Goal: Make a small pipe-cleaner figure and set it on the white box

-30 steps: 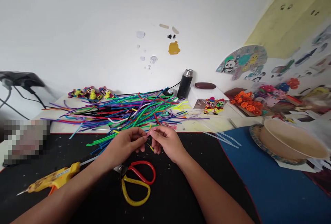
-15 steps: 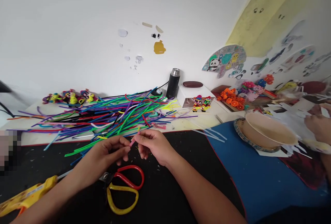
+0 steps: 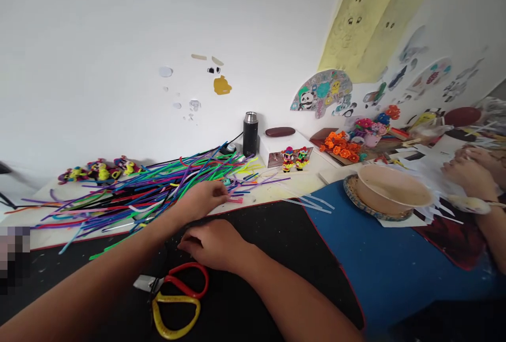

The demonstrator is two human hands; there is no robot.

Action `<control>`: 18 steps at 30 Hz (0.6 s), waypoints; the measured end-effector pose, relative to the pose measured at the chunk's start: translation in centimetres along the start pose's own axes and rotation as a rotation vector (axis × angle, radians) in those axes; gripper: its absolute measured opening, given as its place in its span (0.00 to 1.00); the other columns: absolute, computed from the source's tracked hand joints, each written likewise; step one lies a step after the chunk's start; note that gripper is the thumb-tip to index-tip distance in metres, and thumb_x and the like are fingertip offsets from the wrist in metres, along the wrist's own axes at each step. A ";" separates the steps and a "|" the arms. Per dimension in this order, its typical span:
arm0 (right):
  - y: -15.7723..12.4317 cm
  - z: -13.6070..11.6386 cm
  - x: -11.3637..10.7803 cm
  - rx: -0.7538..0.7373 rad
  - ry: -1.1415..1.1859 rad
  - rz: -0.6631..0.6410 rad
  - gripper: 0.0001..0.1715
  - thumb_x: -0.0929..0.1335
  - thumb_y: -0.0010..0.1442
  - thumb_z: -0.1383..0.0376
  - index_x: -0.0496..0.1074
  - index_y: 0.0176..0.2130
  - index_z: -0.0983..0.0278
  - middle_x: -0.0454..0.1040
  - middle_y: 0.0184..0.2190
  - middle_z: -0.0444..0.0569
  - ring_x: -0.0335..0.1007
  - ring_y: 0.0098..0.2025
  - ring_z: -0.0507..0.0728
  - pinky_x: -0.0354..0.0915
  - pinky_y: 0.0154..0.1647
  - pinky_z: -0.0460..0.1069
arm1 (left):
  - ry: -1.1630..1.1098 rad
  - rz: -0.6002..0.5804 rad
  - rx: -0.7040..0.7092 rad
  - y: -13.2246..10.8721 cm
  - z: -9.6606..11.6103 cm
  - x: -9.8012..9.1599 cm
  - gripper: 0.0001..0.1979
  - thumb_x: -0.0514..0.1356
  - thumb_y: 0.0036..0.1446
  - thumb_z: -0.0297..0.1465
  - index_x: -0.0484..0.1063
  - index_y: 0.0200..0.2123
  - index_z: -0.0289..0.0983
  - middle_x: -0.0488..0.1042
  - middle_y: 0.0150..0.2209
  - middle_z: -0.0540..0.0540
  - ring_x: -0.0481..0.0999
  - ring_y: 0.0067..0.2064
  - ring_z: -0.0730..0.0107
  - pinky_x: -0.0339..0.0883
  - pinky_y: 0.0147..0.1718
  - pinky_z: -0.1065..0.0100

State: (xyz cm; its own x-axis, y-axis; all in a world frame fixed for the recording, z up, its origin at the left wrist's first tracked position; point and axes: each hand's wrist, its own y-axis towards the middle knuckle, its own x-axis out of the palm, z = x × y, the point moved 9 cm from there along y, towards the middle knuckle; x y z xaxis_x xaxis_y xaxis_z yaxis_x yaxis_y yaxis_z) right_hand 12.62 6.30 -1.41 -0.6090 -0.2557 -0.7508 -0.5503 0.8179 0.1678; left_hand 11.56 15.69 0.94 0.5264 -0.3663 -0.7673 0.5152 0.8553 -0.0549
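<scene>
My left hand (image 3: 205, 198) reaches over the front of the pipe cleaner pile, fingers curled together. Its fingertips are by a small pink item (image 3: 236, 200) on the white table top; whether they touch it I cannot tell. Nearer to me, my right hand (image 3: 216, 244) hovers over the black mat (image 3: 272, 257), fingers bent inward and tips close together. What either hand holds, if anything, is hidden. Below the right hand lie scissors (image 3: 176, 300) with one red and one yellow handle. Many coloured pipe cleaners (image 3: 158, 184) spread behind my left arm.
A black thermos (image 3: 250, 135) and a white box (image 3: 276, 147) stand at the wall, with two small figures (image 3: 294, 159) in front. Right, a beige bowl (image 3: 391, 189) sits on the blue mat (image 3: 348, 247). Another person's hands (image 3: 470, 171) work beyond it.
My hands have parted: the left moved forward and right to the pink item, the right drew slightly back. The pink piece between them is no longer visible. The view shifted, and the yellow glue gun left sight.
</scene>
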 end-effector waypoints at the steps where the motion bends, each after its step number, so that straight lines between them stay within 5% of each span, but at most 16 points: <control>1: 0.0 0.2 -0.1 0.005 -0.019 0.001 0.14 0.69 0.71 0.56 0.82 0.44 0.62 0.86 0.42 0.50 0.81 0.42 0.60 0.63 0.37 0.49 | 0.076 -0.010 0.034 1.1 0.9 1.0 0.13 0.63 0.54 0.44 0.78 0.31 0.41 0.83 0.34 0.45 0.80 0.37 0.56 0.67 0.34 0.63; 7: -0.1 0.7 0.0 -0.010 -0.128 0.016 0.17 0.67 0.70 0.59 0.82 0.48 0.67 0.84 0.46 0.59 0.80 0.43 0.64 0.66 0.38 0.51 | 0.104 -0.115 0.016 5.2 3.1 5.7 0.08 0.64 0.54 0.35 0.81 0.30 0.38 0.83 0.31 0.44 0.80 0.35 0.58 0.66 0.34 0.64; 10: -0.2 0.6 0.2 -0.029 -0.152 0.015 0.18 0.68 0.70 0.60 0.81 0.51 0.68 0.84 0.48 0.60 0.81 0.45 0.65 0.66 0.39 0.52 | 0.060 -0.126 0.032 5.0 3.4 6.0 0.17 0.63 0.57 0.41 0.83 0.42 0.37 0.85 0.35 0.43 0.81 0.37 0.58 0.68 0.35 0.65; 13: -0.1 0.4 0.3 -0.023 -0.161 -0.012 0.19 0.68 0.70 0.57 0.81 0.50 0.67 0.84 0.47 0.59 0.81 0.44 0.65 0.66 0.39 0.52 | 0.011 -0.076 0.054 3.2 3.0 4.7 0.24 0.61 0.60 0.46 0.80 0.51 0.36 0.84 0.40 0.42 0.81 0.40 0.57 0.69 0.37 0.64; 15: -0.1 0.3 0.3 -0.012 -0.150 -0.033 0.18 0.69 0.70 0.56 0.82 0.47 0.65 0.85 0.43 0.56 0.81 0.42 0.64 0.65 0.38 0.51 | -0.026 -0.013 0.080 1.6 2.1 3.0 0.21 0.60 0.61 0.46 0.81 0.47 0.37 0.84 0.41 0.42 0.81 0.41 0.56 0.69 0.38 0.64; 18: -0.1 0.0 0.2 -0.004 -0.131 -0.043 0.15 0.69 0.71 0.56 0.83 0.45 0.62 0.86 0.41 0.52 0.82 0.41 0.62 0.64 0.36 0.50 | 0.080 0.110 -0.023 -0.2 -1.5 -0.6 0.19 0.57 0.62 0.44 0.81 0.44 0.38 0.84 0.39 0.43 0.81 0.40 0.55 0.68 0.37 0.62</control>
State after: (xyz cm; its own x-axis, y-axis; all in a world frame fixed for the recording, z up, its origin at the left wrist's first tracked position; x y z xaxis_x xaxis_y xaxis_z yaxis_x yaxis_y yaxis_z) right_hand 12.59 6.15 -1.54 -0.5054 -0.2206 -0.8342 -0.5767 0.8055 0.1364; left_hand 10.11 16.32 0.46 0.5228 -0.2400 -0.8180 0.4414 0.8971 0.0189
